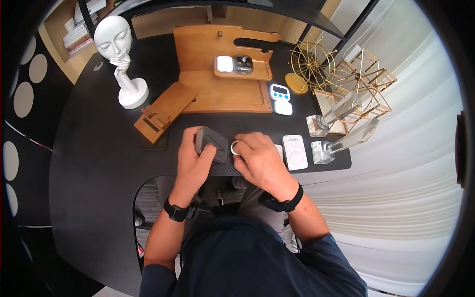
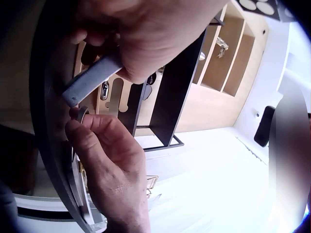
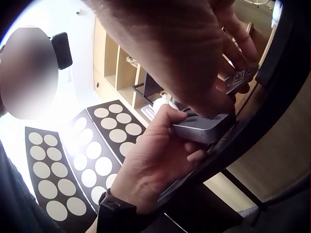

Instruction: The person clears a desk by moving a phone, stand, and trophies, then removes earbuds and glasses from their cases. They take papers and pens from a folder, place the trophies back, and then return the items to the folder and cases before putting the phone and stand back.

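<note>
My left hand [image 1: 192,166] grips a grey, flat, round-cornered case [image 1: 218,144] over the desk's front edge, its thumb lying across the top face. My right hand [image 1: 263,161], just to the right, pinches a small thin round piece with a pale rim [image 1: 234,147]; the fingers cover most of it. In the right wrist view a dark face with a square printed code [image 3: 238,77] shows between the right fingers. The left wrist view has the case [image 2: 92,81] edge-on, close above the right fingertips. A white box [image 1: 296,152] with a circle printed on it lies beside the right hand.
A wooden desk stand [image 1: 222,96] holds a white case [image 1: 224,64] and a dark case [image 1: 243,64]. A loose wooden piece [image 1: 166,111] leans at its left. Around them stand a white face statue [image 1: 132,94], a white timer [image 1: 279,92], a gold wheel [image 1: 311,64] and crystal trophies [image 1: 324,152].
</note>
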Action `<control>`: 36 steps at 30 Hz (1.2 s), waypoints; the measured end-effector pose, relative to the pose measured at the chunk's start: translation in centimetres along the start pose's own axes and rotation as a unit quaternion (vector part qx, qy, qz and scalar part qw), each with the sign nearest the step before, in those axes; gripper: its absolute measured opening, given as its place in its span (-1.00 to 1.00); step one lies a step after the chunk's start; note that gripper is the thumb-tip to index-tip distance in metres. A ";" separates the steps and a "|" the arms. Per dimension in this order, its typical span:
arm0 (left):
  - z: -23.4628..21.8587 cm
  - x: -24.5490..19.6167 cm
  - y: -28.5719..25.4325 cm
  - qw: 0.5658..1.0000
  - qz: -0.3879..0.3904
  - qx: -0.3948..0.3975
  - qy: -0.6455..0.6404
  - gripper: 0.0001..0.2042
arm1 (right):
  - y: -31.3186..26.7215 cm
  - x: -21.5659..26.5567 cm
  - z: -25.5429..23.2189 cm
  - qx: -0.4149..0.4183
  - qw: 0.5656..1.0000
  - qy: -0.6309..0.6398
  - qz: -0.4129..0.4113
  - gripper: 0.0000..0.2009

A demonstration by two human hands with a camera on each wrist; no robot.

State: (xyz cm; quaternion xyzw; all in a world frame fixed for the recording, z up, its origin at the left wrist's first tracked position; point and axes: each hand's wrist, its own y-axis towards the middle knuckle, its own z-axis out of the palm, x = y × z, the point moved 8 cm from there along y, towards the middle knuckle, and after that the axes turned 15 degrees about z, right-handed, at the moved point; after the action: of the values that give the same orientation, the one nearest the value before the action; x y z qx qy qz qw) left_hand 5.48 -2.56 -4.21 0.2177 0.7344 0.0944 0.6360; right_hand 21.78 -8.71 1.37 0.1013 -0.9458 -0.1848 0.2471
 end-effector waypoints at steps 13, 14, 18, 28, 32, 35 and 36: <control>-3.1 -1.3 -0.8 0.939 0.008 0.017 0.344 -0.56 | 0.0 0.4 0.8 0.034 0.999 0.013 -0.016 -0.79; -3.1 -1.5 -0.9 0.938 0.012 0.017 0.345 -0.56 | 0.0 0.4 0.9 0.034 0.999 0.013 -0.014 -0.79; -3.1 -2.1 -1.0 0.936 0.050 -0.007 0.349 -0.52 | -0.1 0.3 0.9 0.035 0.999 0.015 -0.004 -0.77; -0.8 -3.4 -0.7 0.882 0.229 0.131 0.391 -0.35 | -0.6 -0.2 0.1 0.039 0.999 0.022 0.008 -0.76; -0.7 -3.7 -0.7 0.876 0.248 0.133 0.392 -0.36 | -0.7 -0.1 0.1 0.034 0.999 0.022 0.010 -0.76; -0.9 -3.8 -0.7 0.881 0.245 0.122 0.386 -0.36 | -0.3 0.2 -0.4 0.021 0.999 0.031 0.019 -0.78; -0.9 -3.8 -0.7 0.881 0.245 0.123 0.385 -0.36 | -0.1 0.2 -0.9 0.004 0.999 0.033 0.022 -0.79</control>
State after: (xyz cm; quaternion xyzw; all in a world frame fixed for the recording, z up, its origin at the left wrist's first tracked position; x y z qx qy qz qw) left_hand 4.83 -4.71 -0.91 0.4134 0.8504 0.2325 0.2278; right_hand 22.07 -9.10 2.13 0.0876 -0.9397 -0.1727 0.2818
